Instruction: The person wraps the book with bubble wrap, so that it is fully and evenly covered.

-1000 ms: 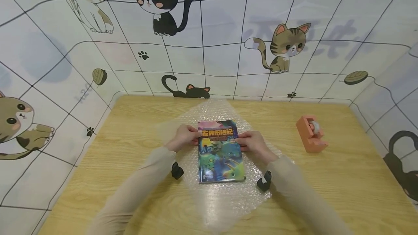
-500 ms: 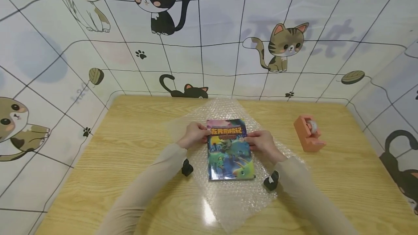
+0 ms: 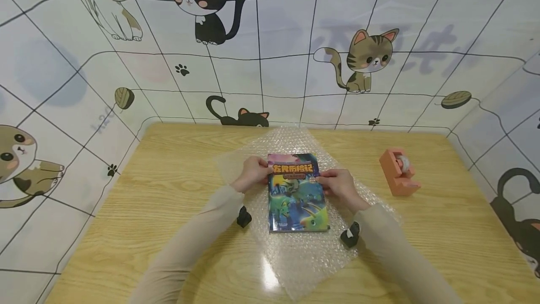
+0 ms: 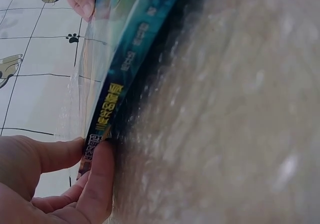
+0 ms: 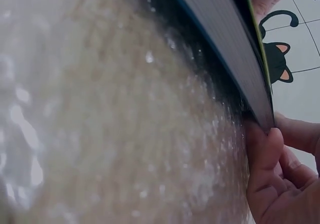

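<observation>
Bubble wrap (image 3: 301, 259) lay cornerwise on the surface (image 3: 168, 191). At its middle, the left hand (image 3: 254, 171) and right hand (image 3: 339, 184) pinched the book (image 3: 297, 201) by opposite far-half edges, seemingly to keep it straight. The tape dispenser (image 3: 394, 177) stood right, presumably for easy reach.
</observation>
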`<state>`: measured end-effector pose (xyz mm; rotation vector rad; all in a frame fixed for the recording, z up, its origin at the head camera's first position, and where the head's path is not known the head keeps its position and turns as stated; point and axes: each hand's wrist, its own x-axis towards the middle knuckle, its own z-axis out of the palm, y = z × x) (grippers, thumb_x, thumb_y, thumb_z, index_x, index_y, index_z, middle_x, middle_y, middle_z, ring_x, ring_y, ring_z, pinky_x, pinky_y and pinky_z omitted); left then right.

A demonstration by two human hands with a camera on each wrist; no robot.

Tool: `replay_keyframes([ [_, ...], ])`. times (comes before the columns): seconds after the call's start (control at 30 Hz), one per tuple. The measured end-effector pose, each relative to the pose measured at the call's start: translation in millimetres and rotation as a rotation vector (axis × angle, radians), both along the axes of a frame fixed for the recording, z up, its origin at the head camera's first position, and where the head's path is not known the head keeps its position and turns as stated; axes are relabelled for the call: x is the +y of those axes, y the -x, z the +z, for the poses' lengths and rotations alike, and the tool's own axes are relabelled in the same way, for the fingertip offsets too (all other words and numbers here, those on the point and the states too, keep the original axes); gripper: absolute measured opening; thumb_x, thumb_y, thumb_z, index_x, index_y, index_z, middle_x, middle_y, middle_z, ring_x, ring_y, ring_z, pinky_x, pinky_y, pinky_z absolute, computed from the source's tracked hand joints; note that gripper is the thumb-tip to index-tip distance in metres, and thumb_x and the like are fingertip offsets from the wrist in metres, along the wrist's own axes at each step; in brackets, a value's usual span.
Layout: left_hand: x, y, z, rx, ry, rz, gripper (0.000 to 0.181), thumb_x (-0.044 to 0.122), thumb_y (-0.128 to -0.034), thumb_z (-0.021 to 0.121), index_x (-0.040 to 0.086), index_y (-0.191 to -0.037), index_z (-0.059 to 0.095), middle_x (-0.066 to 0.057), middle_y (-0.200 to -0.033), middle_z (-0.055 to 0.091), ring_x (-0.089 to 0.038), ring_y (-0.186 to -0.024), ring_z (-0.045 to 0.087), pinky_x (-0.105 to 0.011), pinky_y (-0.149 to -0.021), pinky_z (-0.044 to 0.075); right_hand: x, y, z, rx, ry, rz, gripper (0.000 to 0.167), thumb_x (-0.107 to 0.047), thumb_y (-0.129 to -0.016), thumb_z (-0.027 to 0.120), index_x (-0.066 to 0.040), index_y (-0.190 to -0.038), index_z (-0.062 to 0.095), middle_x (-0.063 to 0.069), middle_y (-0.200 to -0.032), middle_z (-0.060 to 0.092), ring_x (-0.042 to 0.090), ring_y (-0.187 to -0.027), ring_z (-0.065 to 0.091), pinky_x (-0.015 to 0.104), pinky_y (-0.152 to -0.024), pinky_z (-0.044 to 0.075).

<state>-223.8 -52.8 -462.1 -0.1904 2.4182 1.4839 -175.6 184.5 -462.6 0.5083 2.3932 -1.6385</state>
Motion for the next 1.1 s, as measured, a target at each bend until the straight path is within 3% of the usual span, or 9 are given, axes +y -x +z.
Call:
replay_keyframes([
  [0.2, 1.4, -3.2, -0.4, 0.151, 0.040, -0.025, 0.011, 0.002, -0.0816, 0.068, -0.008, -0.085, 0.063, -0.019, -0.083, 0.068, -0.021, -0.063, 0.066, -0.026, -0.050, 0.054, -1.6, 0.5, 0.8, 0.046, -0.081, 0.017, 0.028, -0.011, -0.081, 0.072, 0.008, -0.101, 0.066, 0.015, -0.087, 0.069, 0.007, -0.059, 0.059, 0.022, -0.048, 0.049],
  [0.5, 0.9, -1.8, 0.2, 0.276, 0.209, -0.040, 0.011, 0.008, -0.0774, 0.073, -0.003, -0.077, 0.070, -0.010, -0.074, 0.068, -0.013, -0.062, 0.056, -0.019, -0.051, 0.045, -5.2, 2.9, 1.7, 0.087, -0.200, 0.044, 0.021, -0.009, -0.080, 0.072, 0.007, -0.092, 0.068, 0.016, -0.084, 0.068, 0.009, -0.057, 0.059, 0.022, -0.047, 0.047],
  [0.63, -0.5, -2.2, -0.8, 0.301, 0.213, -0.048, 0.011, 0.009, -0.0775, 0.073, -0.002, -0.075, 0.070, -0.009, -0.071, 0.068, -0.011, -0.060, 0.051, -0.019, -0.050, 0.040, -5.4, 3.2, 2.3, 0.087, -0.222, 0.062, 0.019, -0.009, -0.080, 0.072, 0.006, -0.092, 0.068, 0.016, -0.083, 0.068, 0.011, -0.059, 0.060, 0.022, -0.048, 0.046],
  [0.87, -0.4, -4.2, -2.8, 0.290, 0.171, -0.034, 0.011, 0.007, -0.0785, 0.073, -0.003, -0.078, 0.071, -0.010, -0.072, 0.068, -0.009, -0.058, 0.051, -0.017, -0.050, 0.041, -3.6, 2.3, 2.1, 0.112, -0.353, 0.111, 0.022, -0.017, -0.079, 0.074, 0.003, -0.089, 0.072, 0.014, -0.086, 0.069, 0.019, -0.074, 0.056, 0.023, -0.054, 0.042],
  [1.1, -2.1, -5.9, -3.9, 0.336, 0.164, -0.030, 0.011, 0.005, -0.0764, 0.074, -0.005, -0.078, 0.068, -0.013, -0.074, 0.068, -0.016, -0.064, 0.060, -0.023, -0.055, 0.048, -1.3, 3.9, -0.2, 0.112, -0.316, 0.137, 0.021, -0.014, -0.081, 0.072, 0.005, -0.092, 0.071, 0.014, -0.085, 0.068, 0.015, -0.063, 0.051, 0.024, -0.049, 0.039],
])
